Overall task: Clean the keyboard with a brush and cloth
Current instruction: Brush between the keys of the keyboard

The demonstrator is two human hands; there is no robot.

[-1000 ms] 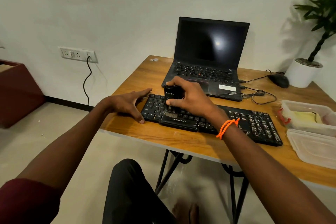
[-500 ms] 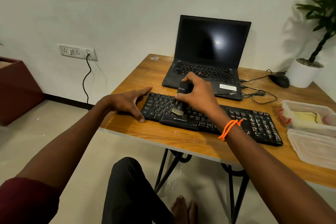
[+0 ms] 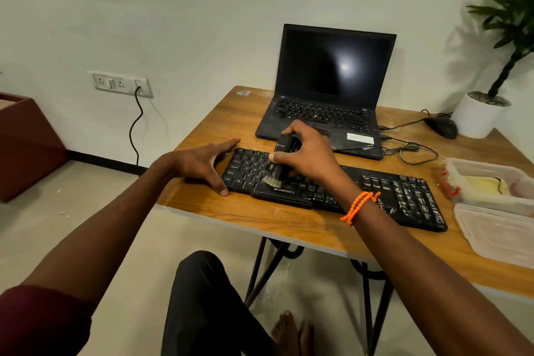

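Black and dusty, the keyboard lies across the middle of the frame on the wooden bench, running from just left of centre towards the lower right. Its left end sits between the spread fingers of the left hand, which are straight and splayed: the thumb touches the front left corner, the forefinger reaches along the back edge, and nothing is held in that grip. The right hand has its fingers and thumb curled round a black brush; the handle stands tilted, top leaning away towards the laptop, and the pale bristles rest on the keys near the front edge, just above the printed brand strip. An orange cord bracelet circles the right wrist.

Behind the keyboard, centre of the frame, an open laptop shows a dark screen. To its right lies a black mouse with loose cable, and beyond that a white plant pot at the upper right. At the right edge stands a clear plastic container holding a yellowish cloth, with its lid lying flat in front of it. A wall socket with a black cord plugged in sits at the left.
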